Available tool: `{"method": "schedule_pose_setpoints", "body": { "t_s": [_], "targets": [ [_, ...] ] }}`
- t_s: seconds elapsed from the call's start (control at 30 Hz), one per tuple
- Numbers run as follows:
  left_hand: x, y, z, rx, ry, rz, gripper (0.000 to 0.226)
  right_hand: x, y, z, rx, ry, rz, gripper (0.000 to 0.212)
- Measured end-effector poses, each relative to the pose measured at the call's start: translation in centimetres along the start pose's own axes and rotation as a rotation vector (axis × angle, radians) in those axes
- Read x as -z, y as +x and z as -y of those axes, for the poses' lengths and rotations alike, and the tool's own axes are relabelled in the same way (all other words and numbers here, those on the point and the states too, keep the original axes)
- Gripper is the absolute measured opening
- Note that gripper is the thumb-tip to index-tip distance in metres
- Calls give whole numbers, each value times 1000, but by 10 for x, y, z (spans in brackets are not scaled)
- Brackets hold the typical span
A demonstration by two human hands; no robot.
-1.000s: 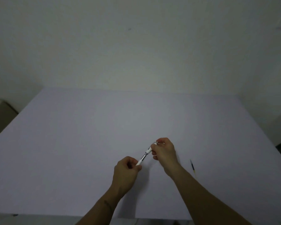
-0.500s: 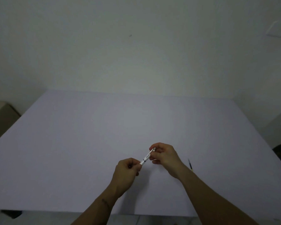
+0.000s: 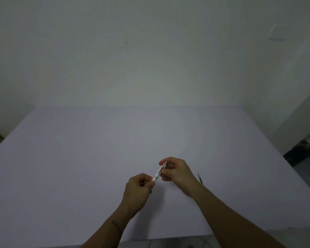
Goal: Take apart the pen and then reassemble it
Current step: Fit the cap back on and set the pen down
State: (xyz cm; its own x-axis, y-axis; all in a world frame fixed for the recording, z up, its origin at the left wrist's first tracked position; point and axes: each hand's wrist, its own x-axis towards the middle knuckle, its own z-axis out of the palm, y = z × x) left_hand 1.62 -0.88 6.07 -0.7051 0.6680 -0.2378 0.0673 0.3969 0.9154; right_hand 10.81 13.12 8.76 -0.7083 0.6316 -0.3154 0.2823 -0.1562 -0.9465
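Both hands are gripping the pen (image 3: 159,171): left hand (image 3: 138,191) pinching its lower end, right hand (image 3: 175,171) its upper; a refill (image 3: 200,178) is lying just right of the right hand.

White pen (image 3: 159,171) between two hands (image 3: 138,191) (image 3: 177,173), above table (image 3: 79,158).

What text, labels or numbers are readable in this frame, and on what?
None readable.
White pen, held between left hand and right hand: no print can be made out, too small and dim.
Thin dark refill on the table: no markings visible.
Wall plate: blank as far as visible.
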Motion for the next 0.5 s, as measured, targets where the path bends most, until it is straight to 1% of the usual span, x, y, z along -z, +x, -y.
{"method": "schedule_pose_setpoints", "body": {
  "t_s": [0.1, 0.17, 0.27, 0.4, 0.5],
  "targets": [
    [-3, 3, -2, 0, 5, 26, 12, -7, -2, -6, -70, 137, -51, 26],
    [-5, 3, -2, 3, 0, 43, 11, -9, -2, -8, -103, 177, -90, 18],
    [-7, 4, -1, 16, -13, 38, 9, -10, -1, -7, -119, 131, -83, 11],
    [-14, 9, -4, 16, -31, 56, 5, -9, 3, 0, -104, 13, -153, 17],
    [-15, 14, -9, 1, -41, 124, 7, -4, 7, 4, -101, 20, -209, 21]
  ]
}}
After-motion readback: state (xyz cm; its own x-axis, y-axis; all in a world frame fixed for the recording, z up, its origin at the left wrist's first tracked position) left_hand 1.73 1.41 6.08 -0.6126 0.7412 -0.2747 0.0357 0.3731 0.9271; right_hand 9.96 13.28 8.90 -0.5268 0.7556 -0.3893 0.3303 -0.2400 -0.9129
